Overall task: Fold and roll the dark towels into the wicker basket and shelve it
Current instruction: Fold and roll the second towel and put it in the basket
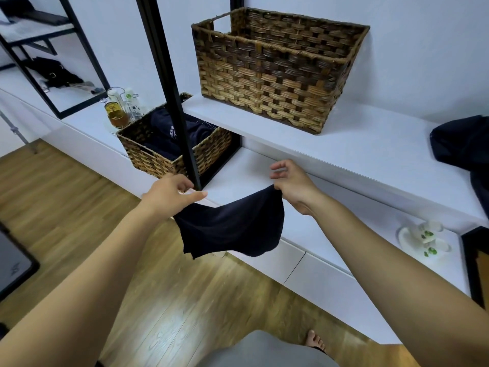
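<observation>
Both hands are holding one dark towel [230, 229] up in front of the white shelving: the left hand [169, 193] is pinching its left corner between thumb and curled fingers, the right hand [291, 185] is gripping the right corner low in the palm side, with its upper fingers sticking out loosely. The towel is sagging between them, hanging over the floor [79, 207] and the edge of the low shelf [330, 242]. Up on the upper shelf [370, 154] the big basket [270, 75] is sitting, tilted toward us. A smaller basket [169, 147] with dark cloth inside is sitting lower left, behind the black post [169, 88]. More dark cloth [463, 144] is lying at the right end of the upper shelf
</observation>
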